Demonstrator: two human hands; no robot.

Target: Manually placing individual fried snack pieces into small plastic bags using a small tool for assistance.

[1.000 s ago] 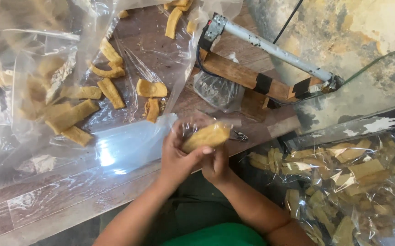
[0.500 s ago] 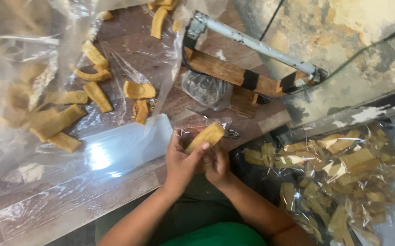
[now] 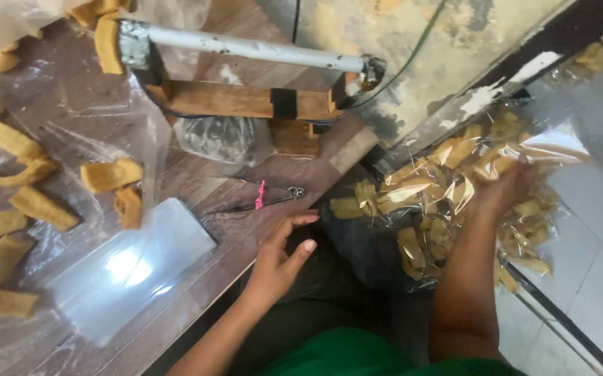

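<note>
My left hand [image 3: 284, 252] hovers open over the near edge of the wooden table [image 3: 246, 230], fingers spread and holding nothing. It is nearest a flat stack of small clear bags [image 3: 131, 268] to its left. My right hand [image 3: 505, 191] reaches far right into a pile of clear-wrapped yellow fried snack packets [image 3: 423, 198] lying low beside the table. That hand is blurred and partly covered by plastic, so its grip cannot be made out. Loose yellow fried snack pieces [image 3: 110, 174] lie on a plastic sheet at the table's left.
A wooden-based sealer [image 3: 246, 101] with a white bar [image 3: 246, 49] stands at the back of the table, a crumpled clear bag [image 3: 225, 139] in front of it. A small metal tool with a pink mark [image 3: 263, 198] lies near the left hand. Tiled floor shows at right.
Both hands held one wrapped snack piece in front of me. Now they have parted: the right hand has swung right into the packet pile, the left hand is empty, and the view has turned right.
</note>
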